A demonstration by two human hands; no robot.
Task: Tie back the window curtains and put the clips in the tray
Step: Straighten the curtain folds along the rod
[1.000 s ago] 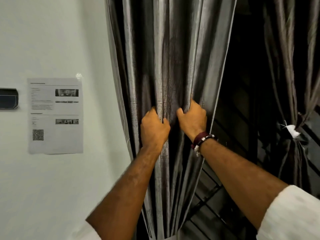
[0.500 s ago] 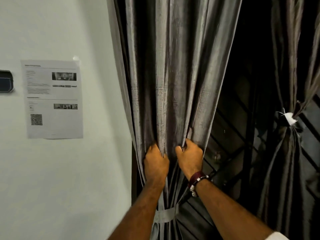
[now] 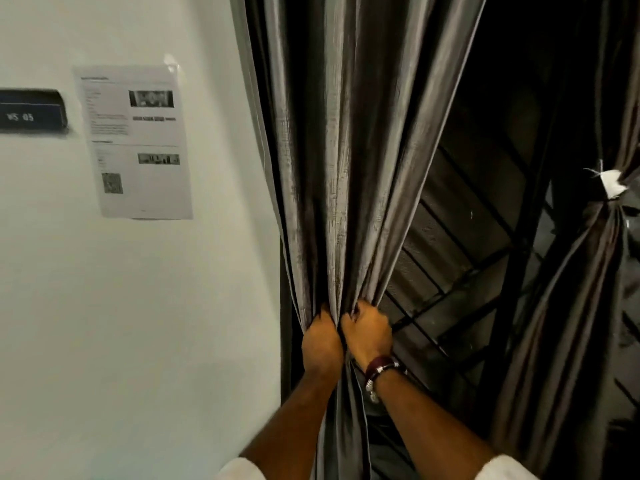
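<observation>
White wall (image 3: 138, 306) took up the left side of the view, w/ a printed paper notice (image 3: 133, 142) stuck to it and a dark nameplate (image 3: 31, 112) at the far left edge, lettering too blurred to read reliably. Grey curtain (image 3: 346, 150) hung just right of the wall, in front of a dark window w/ black grille bars (image 3: 460, 289). Both hands were side by side, knuckles touching, at approx. the lower middle of the view. Left hand (image 3: 321, 344) was closed round a bunch of the curtain's folds; right hand (image 3: 369, 336) gripped the adjoining folds, incl. the curtain's right edge, so the fabric narrowed sharply at the grip and fanned out above it. Below the hands the cloth hung down in a tight bundle between the forearms. Right wrist carried a maroon band and metal bracelet (image 3: 379, 367). White sleeves showed at the bottom edge. Second curtain (image 3: 561, 306), far right, well apart from the first, was gathered at mid-height w/ a white tie (image 3: 611, 183) at the pinch point.
</observation>
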